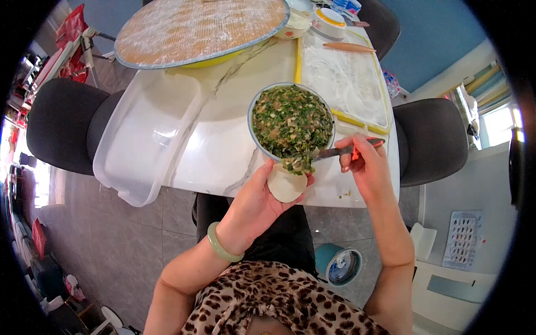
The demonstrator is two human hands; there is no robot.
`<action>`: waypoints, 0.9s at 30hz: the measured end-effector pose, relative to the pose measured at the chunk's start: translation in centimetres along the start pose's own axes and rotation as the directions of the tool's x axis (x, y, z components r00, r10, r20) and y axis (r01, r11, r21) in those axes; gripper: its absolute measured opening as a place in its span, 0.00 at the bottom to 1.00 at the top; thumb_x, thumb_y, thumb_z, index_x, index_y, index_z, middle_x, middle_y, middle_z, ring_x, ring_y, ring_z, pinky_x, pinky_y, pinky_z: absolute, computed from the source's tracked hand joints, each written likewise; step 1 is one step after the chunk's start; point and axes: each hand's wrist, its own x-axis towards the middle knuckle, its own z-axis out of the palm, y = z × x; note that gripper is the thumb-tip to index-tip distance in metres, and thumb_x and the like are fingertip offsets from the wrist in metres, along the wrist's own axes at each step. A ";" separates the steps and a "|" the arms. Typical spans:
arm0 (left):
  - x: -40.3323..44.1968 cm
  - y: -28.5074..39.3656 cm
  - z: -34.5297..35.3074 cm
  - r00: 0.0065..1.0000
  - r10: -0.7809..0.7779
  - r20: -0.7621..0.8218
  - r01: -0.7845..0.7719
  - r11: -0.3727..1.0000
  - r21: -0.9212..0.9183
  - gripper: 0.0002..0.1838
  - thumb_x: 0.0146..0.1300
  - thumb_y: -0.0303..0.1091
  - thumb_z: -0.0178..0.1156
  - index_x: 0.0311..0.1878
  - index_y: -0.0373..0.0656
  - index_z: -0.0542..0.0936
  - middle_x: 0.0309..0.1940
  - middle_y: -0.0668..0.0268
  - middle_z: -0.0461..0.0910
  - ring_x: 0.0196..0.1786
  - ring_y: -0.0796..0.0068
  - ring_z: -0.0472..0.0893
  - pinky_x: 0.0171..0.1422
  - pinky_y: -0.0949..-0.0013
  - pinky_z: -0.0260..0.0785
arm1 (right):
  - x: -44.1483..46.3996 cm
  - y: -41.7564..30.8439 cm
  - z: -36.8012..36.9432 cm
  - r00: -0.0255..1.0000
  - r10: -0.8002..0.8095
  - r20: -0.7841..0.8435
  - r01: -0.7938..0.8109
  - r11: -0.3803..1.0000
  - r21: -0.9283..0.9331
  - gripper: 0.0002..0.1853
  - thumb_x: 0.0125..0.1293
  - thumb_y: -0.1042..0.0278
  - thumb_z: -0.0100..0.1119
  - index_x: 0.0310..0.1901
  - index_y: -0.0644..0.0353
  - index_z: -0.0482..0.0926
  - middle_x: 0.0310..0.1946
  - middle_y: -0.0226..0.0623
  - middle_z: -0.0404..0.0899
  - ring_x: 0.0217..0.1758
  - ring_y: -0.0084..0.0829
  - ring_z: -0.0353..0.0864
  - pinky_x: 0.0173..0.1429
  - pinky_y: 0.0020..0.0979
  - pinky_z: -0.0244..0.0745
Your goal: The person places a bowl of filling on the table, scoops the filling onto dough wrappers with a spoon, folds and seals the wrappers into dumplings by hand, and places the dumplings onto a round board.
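My left hand [255,204] cradles a round, pale dumpling wrapper [286,188] near the table's front edge, fingers curled beneath it. In my right hand [366,167] is a knife [335,151] with a red and black handle, pointing left. A clump of green filling [300,163] clings to its tip, over the wrapper's upper edge; whether it touches the wrapper I cannot tell. Just beyond both hands stands a bowl [250,127] heaped with chopped green filling [292,118].
A clear plastic container [134,151] overhangs the table's left edge. Behind lies a large floured round tray [201,28]. A yellow-edged floured board [346,84] with a rolling pin [349,47] is at right. Chairs flank the table, and a bin [338,264] stands on the floor.
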 end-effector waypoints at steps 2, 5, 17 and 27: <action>0.0 0.0 -0.3 0.999 -0.020 0.025 0.021 1.000 -0.023 0.28 0.77 0.49 0.29 0.68 0.38 0.59 0.61 0.47 0.69 0.62 0.53 0.73 0.59 0.57 0.74 | -1.1 0.1 0.1 0.997 -0.059 0.056 0.062 0.996 -0.060 0.19 0.71 0.60 0.48 0.39 0.70 0.81 0.25 0.36 0.78 0.26 0.23 0.74 0.34 0.25 0.71; -0.2 0.0 0.1 1.000 0.010 0.005 -0.010 1.000 0.011 0.28 0.76 0.50 0.30 0.68 0.38 0.60 0.60 0.48 0.70 0.61 0.54 0.74 0.58 0.58 0.74 | -3.1 0.5 0.6 0.984 -0.136 0.114 0.157 0.968 -0.195 0.17 0.70 0.65 0.48 0.37 0.72 0.80 0.26 0.40 0.78 0.25 0.26 0.74 0.31 0.26 0.70; -1.1 -0.7 0.0 0.999 0.022 -0.049 -0.021 1.000 0.011 0.30 0.76 0.52 0.31 0.60 0.34 0.68 0.58 0.48 0.73 0.60 0.57 0.75 0.57 0.60 0.75 | -7.3 1.2 0.8 0.829 -0.502 0.247 0.559 0.736 -0.381 0.14 0.70 0.68 0.50 0.43 0.68 0.82 0.31 0.40 0.79 0.33 0.27 0.78 0.37 0.25 0.73; -3.2 -0.9 0.7 0.998 0.045 -0.054 -0.046 0.999 -0.027 0.30 0.76 0.52 0.31 0.61 0.34 0.67 0.58 0.49 0.73 0.62 0.57 0.74 0.61 0.58 0.74 | -9.3 1.7 2.0 0.828 -0.482 0.286 0.557 0.762 -0.329 0.13 0.69 0.68 0.52 0.43 0.68 0.82 0.31 0.40 0.80 0.33 0.27 0.78 0.37 0.25 0.73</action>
